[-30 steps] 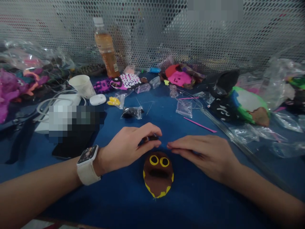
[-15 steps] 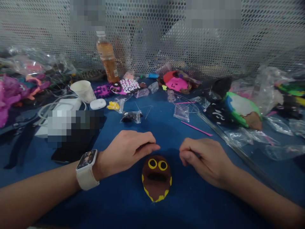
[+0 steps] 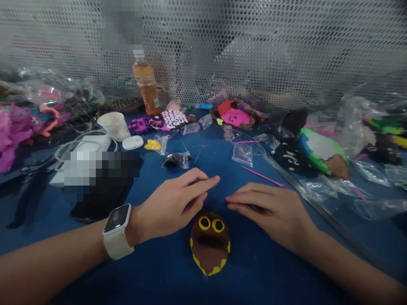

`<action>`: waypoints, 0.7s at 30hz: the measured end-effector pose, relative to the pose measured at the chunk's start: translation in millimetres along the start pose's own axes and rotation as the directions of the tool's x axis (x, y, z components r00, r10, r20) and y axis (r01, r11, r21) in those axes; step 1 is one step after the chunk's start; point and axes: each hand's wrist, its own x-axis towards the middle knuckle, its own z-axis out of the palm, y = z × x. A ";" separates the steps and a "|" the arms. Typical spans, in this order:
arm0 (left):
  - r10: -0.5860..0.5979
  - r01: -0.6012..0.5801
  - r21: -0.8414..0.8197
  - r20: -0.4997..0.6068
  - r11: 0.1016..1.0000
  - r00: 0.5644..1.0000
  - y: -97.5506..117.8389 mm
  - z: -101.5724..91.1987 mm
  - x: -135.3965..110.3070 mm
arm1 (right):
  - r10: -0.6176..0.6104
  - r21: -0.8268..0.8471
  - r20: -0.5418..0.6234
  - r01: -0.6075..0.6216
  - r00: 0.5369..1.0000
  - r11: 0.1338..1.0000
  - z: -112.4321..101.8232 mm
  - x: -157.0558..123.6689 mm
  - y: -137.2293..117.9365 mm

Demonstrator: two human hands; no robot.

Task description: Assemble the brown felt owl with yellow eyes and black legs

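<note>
The left hand (image 3: 171, 205) and right hand (image 3: 275, 212), fingers bent (whether either grips anything cannot be told), flank the brown clay face (image 3: 210, 255) in the near middle of the blue counter (image 3: 260, 271).

Dim, cool, diffuse light is filling the scene, with the blue table (image 3: 152, 275) darkening toward its near edge. Small glints are catching on the clear plastic bags (image 3: 349, 127), while the open mouth of the brown clay figure (image 3: 210, 259) is sinking into shadow. The perforated metal screen (image 3: 203, 42) is looking soft and grainy, its holes smearing sideways near the edges. Wide-angle distortion is stretching the outer areas; mosaic blocks are masking part of the black phone (image 3: 90, 208).
</note>
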 end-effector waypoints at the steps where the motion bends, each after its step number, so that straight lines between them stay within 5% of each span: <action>1: -0.002 0.002 0.002 0.004 1.000 1.000 -0.5 0.2 0.2 | -0.001 0.009 -0.013 0.001 1.000 1.000 -0.1 0.3 0.1; 6: 0.040 -0.041 -0.002 -0.048 0.999 0.998 -4.6 1.0 2.7 | 0.177 0.044 0.025 -0.178 0.984 0.983 4.1 5.7 -4.0; 11: 0.060 -0.074 -0.115 -0.121 0.991 0.991 -2.4 -2.7 4.6 | 0.407 0.143 0.125 -0.423 0.905 0.895 7.9 20.6 -19.4; 14: 0.015 -0.036 -0.142 -0.141 0.989 0.990 0.3 -5.6 4.9 | 0.398 0.144 0.143 -0.417 0.906 0.897 7.2 33.8 -29.5; 18: -0.017 -0.009 -0.124 -0.211 0.992 0.977 0.4 -7.9 5.9 | 0.331 0.220 -0.023 -0.318 0.943 0.922 13.7 47.9 -31.9; 21: -0.030 -0.001 -0.128 -0.237 0.992 0.971 0.1 -8.2 5.7 | 0.409 0.414 -0.003 -0.371 0.913 0.831 26.1 49.5 -26.7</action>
